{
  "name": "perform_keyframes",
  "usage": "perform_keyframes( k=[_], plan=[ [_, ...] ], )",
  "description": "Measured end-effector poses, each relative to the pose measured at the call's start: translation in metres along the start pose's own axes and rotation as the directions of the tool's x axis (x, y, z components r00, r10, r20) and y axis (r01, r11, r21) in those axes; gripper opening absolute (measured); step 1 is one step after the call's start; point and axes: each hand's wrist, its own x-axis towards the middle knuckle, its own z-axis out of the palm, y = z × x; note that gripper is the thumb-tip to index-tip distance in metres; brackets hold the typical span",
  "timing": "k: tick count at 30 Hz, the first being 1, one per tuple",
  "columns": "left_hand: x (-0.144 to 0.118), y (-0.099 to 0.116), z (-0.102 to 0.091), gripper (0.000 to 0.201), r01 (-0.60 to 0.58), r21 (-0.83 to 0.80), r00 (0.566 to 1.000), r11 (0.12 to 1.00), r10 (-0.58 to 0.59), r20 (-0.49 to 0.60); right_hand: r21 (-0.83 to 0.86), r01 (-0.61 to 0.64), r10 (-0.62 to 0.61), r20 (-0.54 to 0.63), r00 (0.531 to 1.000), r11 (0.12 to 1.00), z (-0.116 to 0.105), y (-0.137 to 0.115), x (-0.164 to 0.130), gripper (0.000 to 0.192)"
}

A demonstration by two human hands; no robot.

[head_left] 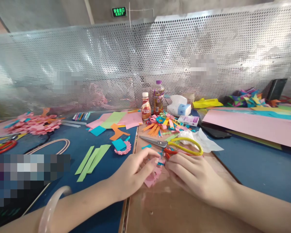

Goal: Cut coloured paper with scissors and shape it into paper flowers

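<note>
My left hand (132, 174) and my right hand (192, 174) meet over the brown board (169, 210), both pinching a small pink paper piece (153, 177) with a blue bit at its top. The fingertips of both hands touch it. Yellow-handled scissors (174, 145) lie just beyond my hands, blades pointing left. Behind them sits a curled multicoloured paper flower (163, 123). A pale bangle (50, 207) is on my left wrist.
Green paper strips (92, 158), blue and orange scraps (118, 137), and pink paper flowers (35, 123) lie on the blue table. Two bottles (152, 103), a tissue pack (179, 106), a phone (214, 132) and large pink sheets (254, 124) stand further back, before a perforated metal screen (145, 64).
</note>
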Motion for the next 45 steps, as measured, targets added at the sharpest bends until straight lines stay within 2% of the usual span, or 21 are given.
perform_keyframes(
  k=[5, 8, 9, 11, 14, 15, 17, 22, 26, 32, 37, 42, 45],
  plan=[
    [0.002, -0.002, 0.001, 0.029, 0.024, -0.075, 0.999, 0.997, -0.022, 0.031, -0.091, 0.045, -0.045, 0.002, 0.999, 0.995, -0.003, 0.004, -0.002, 0.023],
    [0.003, -0.006, 0.002, 0.026, 0.020, -0.102, 0.999, 0.995, -0.017, 0.030, -0.045, 0.019, -0.020, -0.018, 1.000, 0.999, 0.002, 0.004, -0.003, 0.021],
    [0.003, -0.007, 0.002, 0.025, 0.018, -0.097, 1.000, 0.995, -0.016, 0.020, 0.004, -0.027, 0.027, -0.032, 0.999, 1.000, 0.004, 0.002, -0.003, 0.019],
    [0.003, -0.008, 0.002, 0.023, 0.008, -0.080, 1.000, 0.997, -0.009, -0.013, 0.152, -0.198, 0.208, -0.056, 0.976, 0.968, 0.007, -0.003, -0.003, 0.013],
    [0.003, -0.008, 0.001, 0.022, -0.002, -0.033, 1.000, 0.999, 0.001, -0.027, 0.360, -0.467, 0.500, 0.001, 0.866, 0.808, 0.008, -0.011, -0.001, 0.010],
    [0.004, -0.007, 0.000, 0.022, -0.007, -0.011, 1.000, 1.000, 0.007, -0.025, 0.398, -0.516, 0.550, 0.033, 0.834, 0.759, 0.008, -0.012, -0.001, 0.009],
    [0.004, -0.005, -0.001, 0.022, -0.023, 0.037, 1.000, 0.999, 0.024, -0.018, 0.457, -0.558, 0.590, 0.087, 0.803, 0.692, 0.007, -0.012, 0.000, 0.009],
    [0.002, -0.007, 0.001, 0.020, -0.107, 0.117, 0.993, 0.987, 0.111, -0.030, 0.590, -0.592, 0.584, 0.235, 0.777, 0.549, 0.008, -0.008, 0.003, 0.014],
    [0.000, -0.009, 0.003, 0.018, -0.128, 0.125, 0.991, 0.984, 0.133, -0.027, 0.665, -0.573, 0.543, 0.289, 0.788, 0.478, 0.010, -0.007, 0.003, 0.015],
    [0.000, -0.005, 0.000, 0.016, -0.172, 0.182, 0.984, 0.968, 0.177, -0.012, 0.692, -0.569, 0.515, 0.323, 0.794, 0.444, 0.010, -0.007, 0.002, 0.015],
    [0.000, -0.007, 0.002, 0.018, -0.150, 0.168, 0.987, 0.974, 0.158, -0.032, 0.717, -0.536, 0.509, 0.290, 0.811, 0.445, 0.008, -0.007, 0.004, 0.015],
    [0.001, -0.009, 0.003, 0.015, -0.172, 0.181, 0.982, 0.968, 0.182, -0.042, 0.725, -0.568, 0.502, 0.350, 0.791, 0.389, 0.008, -0.008, 0.004, 0.015],
    [0.001, -0.006, 0.003, 0.013, -0.189, 0.180, 0.978, 0.965, 0.201, -0.052, 0.726, -0.568, 0.494, 0.356, 0.793, 0.388, 0.007, -0.007, 0.004, 0.015]
  ],
)
